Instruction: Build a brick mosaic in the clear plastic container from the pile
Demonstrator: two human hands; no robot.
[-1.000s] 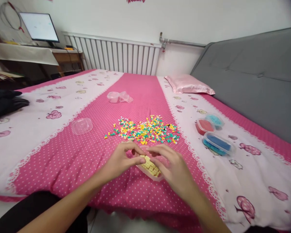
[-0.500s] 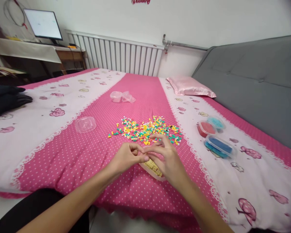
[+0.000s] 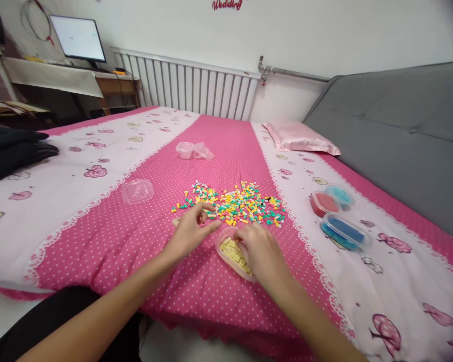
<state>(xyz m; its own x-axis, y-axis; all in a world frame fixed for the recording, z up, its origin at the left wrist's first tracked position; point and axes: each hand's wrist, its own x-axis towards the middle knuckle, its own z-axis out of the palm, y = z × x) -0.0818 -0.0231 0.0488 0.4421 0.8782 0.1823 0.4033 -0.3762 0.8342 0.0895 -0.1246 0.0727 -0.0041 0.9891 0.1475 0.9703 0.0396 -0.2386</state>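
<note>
A pile of small yellow, green, white and red pieces point(image 3: 234, 203) lies on the pink dotted bedspread point(image 3: 113, 241). In front of it sits a shallow clear container point(image 3: 226, 254) holding yellow pieces. My left hand point(image 3: 191, 231) reaches to the pile's near left edge, thumb and forefinger pinching at the pieces, other fingers spread. My right hand point(image 3: 260, 251) rests over the container, fingers curled down onto the yellow pieces. What either hand holds is too small to see.
A clear lid point(image 3: 138, 191) lies to the left and empty clear tubs point(image 3: 192, 150) farther back. Closed tubs of red point(image 3: 323, 203), light blue point(image 3: 340, 193) and dark blue point(image 3: 345, 231) pieces stand at right. A pink pillow point(image 3: 304, 138), grey headboard and dark clothing point(image 3: 15, 151) border the bed.
My left hand left the container and moved forward-left to the pile's edge. My right hand dropped down onto the container. The view shifted slightly left.
</note>
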